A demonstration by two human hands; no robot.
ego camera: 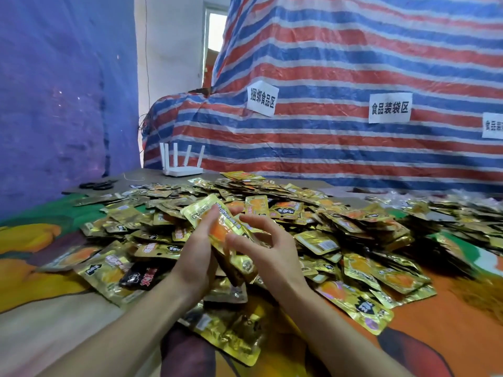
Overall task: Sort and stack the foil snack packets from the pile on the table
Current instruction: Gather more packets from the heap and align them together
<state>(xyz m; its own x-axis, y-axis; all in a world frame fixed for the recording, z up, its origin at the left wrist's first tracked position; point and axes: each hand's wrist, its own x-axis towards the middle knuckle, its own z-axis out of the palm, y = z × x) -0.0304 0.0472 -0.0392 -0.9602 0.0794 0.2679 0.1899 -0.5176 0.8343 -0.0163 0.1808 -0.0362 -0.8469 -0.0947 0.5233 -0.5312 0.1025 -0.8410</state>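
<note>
Left hand (196, 247) round foil packets (202, 210), right hand (272, 250) loose

Light: soft, even daylight; the opening (217, 36) was blown out white.
Glare: packets (318, 242) glinted gold.
Shadows: faint, dark between packets at right.
Distortion: tarp (353, 63) stripes bowed toward edges.
Blur: bottom edge soft.

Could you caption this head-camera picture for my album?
Left hand holds a stack of gold foil packets over the pile, right hand beside it.
</note>
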